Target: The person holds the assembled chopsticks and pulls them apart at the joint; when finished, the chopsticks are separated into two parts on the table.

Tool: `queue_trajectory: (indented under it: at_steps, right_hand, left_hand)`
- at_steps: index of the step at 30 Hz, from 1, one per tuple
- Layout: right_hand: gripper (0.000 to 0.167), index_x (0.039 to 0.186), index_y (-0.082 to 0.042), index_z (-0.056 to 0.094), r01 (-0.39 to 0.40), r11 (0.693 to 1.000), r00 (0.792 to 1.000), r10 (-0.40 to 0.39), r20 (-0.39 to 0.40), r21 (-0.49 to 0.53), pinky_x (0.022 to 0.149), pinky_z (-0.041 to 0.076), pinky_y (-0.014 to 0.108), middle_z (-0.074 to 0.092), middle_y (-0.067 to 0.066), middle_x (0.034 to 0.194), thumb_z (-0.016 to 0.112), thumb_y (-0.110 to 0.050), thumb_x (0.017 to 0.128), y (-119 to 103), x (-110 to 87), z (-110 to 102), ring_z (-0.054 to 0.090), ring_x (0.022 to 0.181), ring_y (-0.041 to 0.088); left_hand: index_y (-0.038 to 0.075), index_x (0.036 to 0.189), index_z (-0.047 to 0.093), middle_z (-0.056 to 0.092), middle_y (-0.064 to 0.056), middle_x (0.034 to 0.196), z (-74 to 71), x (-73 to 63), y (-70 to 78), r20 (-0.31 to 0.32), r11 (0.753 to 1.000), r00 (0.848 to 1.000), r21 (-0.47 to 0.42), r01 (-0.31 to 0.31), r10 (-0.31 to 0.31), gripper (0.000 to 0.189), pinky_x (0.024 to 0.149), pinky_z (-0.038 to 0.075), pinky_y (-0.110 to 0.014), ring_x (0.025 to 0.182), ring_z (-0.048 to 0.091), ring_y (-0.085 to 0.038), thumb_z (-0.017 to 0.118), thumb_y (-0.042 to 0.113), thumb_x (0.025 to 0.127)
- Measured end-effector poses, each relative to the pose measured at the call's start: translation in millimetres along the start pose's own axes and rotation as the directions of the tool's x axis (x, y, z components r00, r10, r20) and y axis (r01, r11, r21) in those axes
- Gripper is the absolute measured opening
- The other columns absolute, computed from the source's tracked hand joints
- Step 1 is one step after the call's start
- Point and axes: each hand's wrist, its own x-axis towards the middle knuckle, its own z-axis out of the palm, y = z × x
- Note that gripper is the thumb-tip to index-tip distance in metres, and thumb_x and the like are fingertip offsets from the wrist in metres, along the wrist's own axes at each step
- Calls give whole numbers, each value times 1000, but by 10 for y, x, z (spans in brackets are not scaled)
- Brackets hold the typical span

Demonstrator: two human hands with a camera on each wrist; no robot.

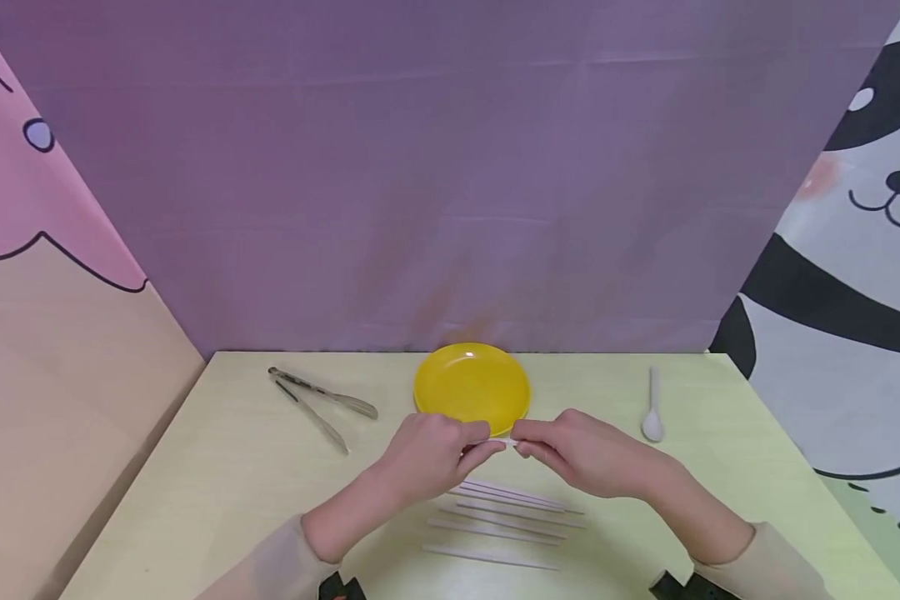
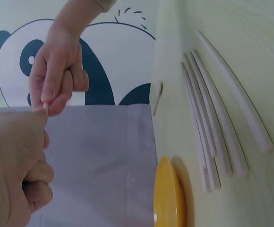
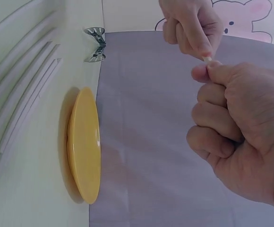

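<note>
Close in front of the yellow plate (image 1: 472, 383), my left hand (image 1: 437, 454) and right hand (image 1: 596, 454) meet fingertip to fingertip. Both pinch a thin white stick (image 1: 498, 440) between thumb and forefinger; the fingers hide most of it, and I cannot tell whether it is a chopstick. In the right wrist view a small pale bit of the stick (image 3: 207, 59) shows between the two hands, which are raised over the table. Below them several pale tapered chopsticks (image 1: 506, 522) lie roughly side by side on the table, with one chopstick (image 1: 491, 557) nearest me set apart.
Metal tongs (image 1: 322, 400) lie spread at the back left of the table. A white spoon (image 1: 652, 421) lies at the right, bowl toward me. A purple cloth (image 1: 450, 183) hangs behind the table's back edge. Printed panels flank both sides.
</note>
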Motion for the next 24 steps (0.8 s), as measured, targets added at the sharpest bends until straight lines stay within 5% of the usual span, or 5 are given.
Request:
queue_trajectory:
  at_steps: [4, 11, 19, 24]
  right_hand:
    - [19, 93, -22, 54, -11, 1000, 1000, 11, -18, -11, 57, 23, 13, 23, -18, 70, 58, -16, 110, 18, 0, 8, 16, 58, -7]
    - [16, 96, -24, 59, 80, 996, 997, -81, 15, 50, 58, 29, 12, 28, -14, 69, 57, -20, 111, 76, -38, -25, 18, 60, -9]
    - [15, 98, -23, 60, 74, 995, 997, -74, 1, 68, 61, 33, 13, 30, -15, 71, 56, -15, 111, 172, 0, 0, 19, 61, -8]
    - [13, 104, -22, 67, 90, 988, 995, -94, 26, 126, 64, 43, 15, 46, -14, 73, 57, -16, 111, 218, 36, -10, 26, 62, -9]
  left_hand:
    - [21, 68, 49, 25, 11, 58, -22, 9, 62, -15, 996, 999, 72, 47, -46, 46, 48, 12, -14, 50, 20, -2, 75, 42, 98]
    - [21, 66, 51, 35, 11, 56, -3, -11, 50, -14, 999, 999, 25, -28, 29, 45, 48, 19, -13, 50, 29, -1, 81, 40, 94]
    - [21, 69, 53, 28, 10, 57, 5, -15, 128, -17, 990, 995, 100, 104, -102, 43, 46, 17, -17, 49, 23, -5, 75, 43, 98]
    - [21, 69, 53, 25, 10, 56, -19, -49, 158, -50, 981, 995, 169, 98, -90, 44, 45, 13, -17, 49, 18, -5, 77, 45, 97]
